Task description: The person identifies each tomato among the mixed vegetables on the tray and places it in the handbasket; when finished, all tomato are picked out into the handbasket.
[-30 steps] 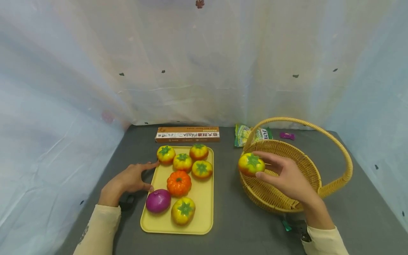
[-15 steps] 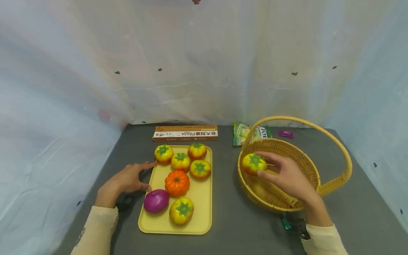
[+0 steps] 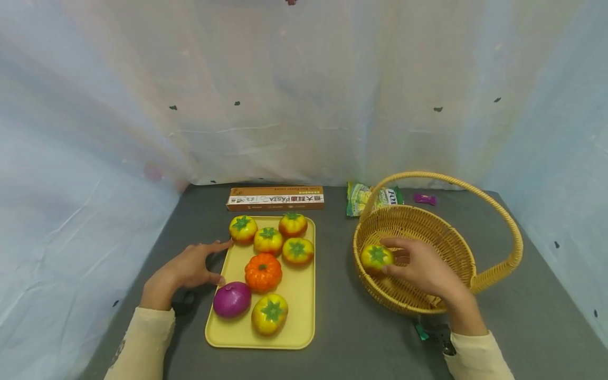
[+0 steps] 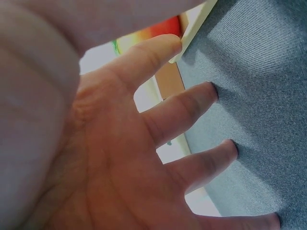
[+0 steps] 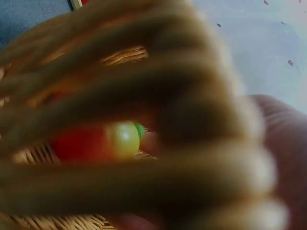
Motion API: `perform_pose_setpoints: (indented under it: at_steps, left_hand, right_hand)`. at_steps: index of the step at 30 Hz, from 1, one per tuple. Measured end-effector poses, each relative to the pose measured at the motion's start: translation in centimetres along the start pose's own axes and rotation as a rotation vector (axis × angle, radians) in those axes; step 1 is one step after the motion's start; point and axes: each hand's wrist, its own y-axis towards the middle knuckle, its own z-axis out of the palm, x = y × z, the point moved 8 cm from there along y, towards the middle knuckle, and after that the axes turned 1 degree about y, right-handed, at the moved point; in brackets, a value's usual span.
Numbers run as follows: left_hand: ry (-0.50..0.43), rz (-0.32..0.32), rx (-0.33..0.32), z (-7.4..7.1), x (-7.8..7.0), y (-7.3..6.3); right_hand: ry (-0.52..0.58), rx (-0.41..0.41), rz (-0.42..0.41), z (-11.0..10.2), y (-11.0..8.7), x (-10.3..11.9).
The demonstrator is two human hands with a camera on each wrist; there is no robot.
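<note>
My right hand [image 3: 425,266] is inside the wicker basket [image 3: 467,264], its thumb and fingers on either side of a yellow-red persimmon [image 3: 377,257] with green leaves on top. The persimmon is low, by the basket's left wall. In the right wrist view, blurred wicker [image 5: 120,187] covers much of the persimmon [image 5: 96,141] and the fingers. My left hand [image 3: 187,269] lies at the left edge of the yellow tray [image 3: 299,311], fingers spread. Its lower fingertips meet the grey tabletop in the left wrist view. On the tray are several more persimmons [image 3: 269,314], an orange pumpkin [image 3: 263,273] and a purple onion [image 3: 232,300].
A pasta box [image 3: 275,199] lies behind the tray. A green snack bag [image 3: 357,199] and a small purple packet [image 3: 425,199] lie behind the basket. The basket's tall handle [image 3: 494,200] arches over its opening. Pale curtains hang around the grey table.
My right hand has lowered the persimmon from over the basket's left rim into the basket. The left hand has stayed at the tray's edge, while the head view has shifted slightly.
</note>
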Motion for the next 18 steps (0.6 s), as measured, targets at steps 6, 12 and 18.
perform_pose_setpoints:
  at_steps: [6,12,18]
  left_hand:
    - [-0.007,-0.003,0.001,0.0,-0.1,-0.2]
    - [-0.013,-0.004,0.005,-0.1,-0.2,-0.3]
    - [-0.019,0.006,0.006,0.0,-0.2,-0.4]
  right_hand:
    - [-0.049,-0.038,0.013,-0.7,-0.5,0.8]
    - [0.053,-0.116,-0.133,-0.5,-0.9,4.1]
    - [0.219,-0.159,-0.274,1.9,0.4,8.6]
